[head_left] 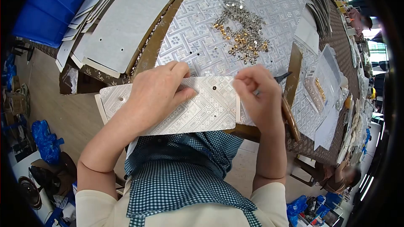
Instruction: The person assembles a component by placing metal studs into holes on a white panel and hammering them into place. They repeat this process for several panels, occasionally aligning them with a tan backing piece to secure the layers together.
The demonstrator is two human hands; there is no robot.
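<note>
A stiff silver-white patterned panel [202, 109] lies across my lap at the table edge, with small holes and a dark-centred metal ring near its right end. My left hand [164, 88] grips its far edge, thumb on the patterned face and fingers over the edge. Just beyond the panel's right end is my right hand [259, 92], fingers curled in a pinch; whatever is between them is hidden. Beside that wrist rests a tool with a wooden handle [291, 120] and a dark metal head, like a hammer. Small silver and gold metal studs [244, 38] are heaped past the panel.
A larger patterned sheet [181, 46] covers the table under the studs. Stacked pale panels [130, 21] and a blue bin [54, 8] are at far left. On the right are a clear plastic case [330, 75] and a bag of gold pieces [315, 88]. Other people sit farther right.
</note>
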